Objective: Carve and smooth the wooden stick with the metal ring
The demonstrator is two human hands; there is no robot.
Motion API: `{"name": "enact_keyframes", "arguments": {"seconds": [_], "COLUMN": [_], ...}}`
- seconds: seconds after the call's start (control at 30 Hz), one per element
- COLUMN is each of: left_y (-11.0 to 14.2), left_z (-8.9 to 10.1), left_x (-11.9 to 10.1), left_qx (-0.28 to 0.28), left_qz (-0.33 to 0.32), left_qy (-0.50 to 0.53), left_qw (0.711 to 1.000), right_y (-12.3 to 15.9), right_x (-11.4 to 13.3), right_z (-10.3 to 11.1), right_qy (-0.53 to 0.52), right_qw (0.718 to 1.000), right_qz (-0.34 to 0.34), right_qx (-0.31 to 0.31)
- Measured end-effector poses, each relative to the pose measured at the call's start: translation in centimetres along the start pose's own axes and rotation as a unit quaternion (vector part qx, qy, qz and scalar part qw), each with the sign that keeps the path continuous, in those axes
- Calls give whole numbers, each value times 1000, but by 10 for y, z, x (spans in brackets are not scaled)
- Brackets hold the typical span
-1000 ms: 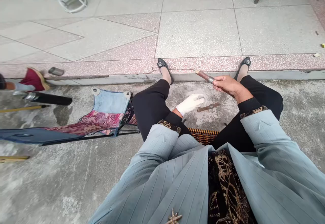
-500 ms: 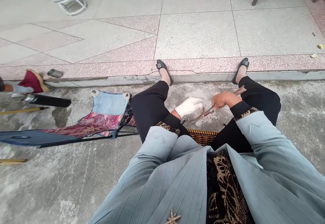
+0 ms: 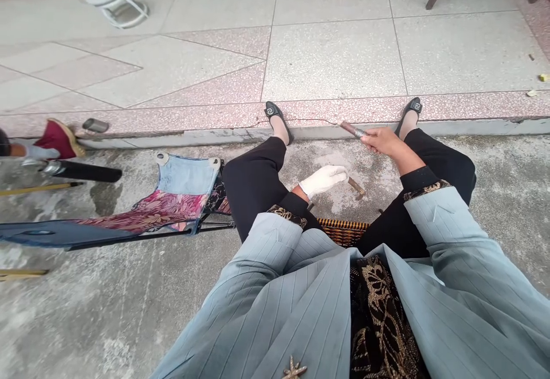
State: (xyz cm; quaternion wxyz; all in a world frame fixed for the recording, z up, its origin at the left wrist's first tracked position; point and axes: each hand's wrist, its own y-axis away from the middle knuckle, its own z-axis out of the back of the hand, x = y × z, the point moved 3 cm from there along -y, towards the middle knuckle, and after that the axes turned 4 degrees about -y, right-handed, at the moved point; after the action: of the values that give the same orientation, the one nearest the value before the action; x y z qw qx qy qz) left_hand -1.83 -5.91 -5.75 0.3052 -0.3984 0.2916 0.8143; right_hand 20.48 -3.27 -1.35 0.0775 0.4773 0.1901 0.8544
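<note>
My right hand [image 3: 378,139], bare, is closed round a brown stick-like tool [image 3: 350,128]. A silvery wrapped band shows on it beside my fingers, and its pale tip points up and left; the rest is hidden in my hand. Lower left, my left hand [image 3: 324,179] wears a white knit glove. Its fingers are curled together near the ground, and what they hold, if anything, cannot be made out. Just right of the glove's fingertips is a flat rusty-brown piece [image 3: 356,187], slanting down to the right, over a pale dusty patch of concrete.
A woven wicker edge [image 3: 344,231] shows between my thighs. Ahead runs a low tiled step [image 3: 335,129]. To the left are a folding chair [image 3: 184,172], a black cylinder [image 3: 88,170], a metal cup [image 3: 95,125] and another person's red shoe [image 3: 60,138]. A white stool [image 3: 122,3] stands farther off.
My right hand dipped with the tool toward my left hand, then rose back to the right. The rusty piece has changed its slant. My gloved hand has shifted only slightly.
</note>
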Motion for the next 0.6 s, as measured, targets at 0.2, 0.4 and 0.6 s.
{"name": "enact_keyframes", "arguments": {"seconds": [0.2, 0.4, 0.6], "left_y": [3, 2, -3], "left_z": [4, 11, 12], "left_x": [-2, 5, 16], "left_qx": [7, -60, -111], "left_qz": [23, 18, -21], "left_qy": [-7, -32, 12], "left_qw": [1000, 998, 994], "right_y": [-7, 8, 26], "right_x": [-1, -5, 9], "right_z": [-24, -54, -46], "right_qy": [343, 389, 61], "right_qw": [935, 865, 874], "right_qz": [-48, -58, 29], "right_qx": [71, 312, 481]}}
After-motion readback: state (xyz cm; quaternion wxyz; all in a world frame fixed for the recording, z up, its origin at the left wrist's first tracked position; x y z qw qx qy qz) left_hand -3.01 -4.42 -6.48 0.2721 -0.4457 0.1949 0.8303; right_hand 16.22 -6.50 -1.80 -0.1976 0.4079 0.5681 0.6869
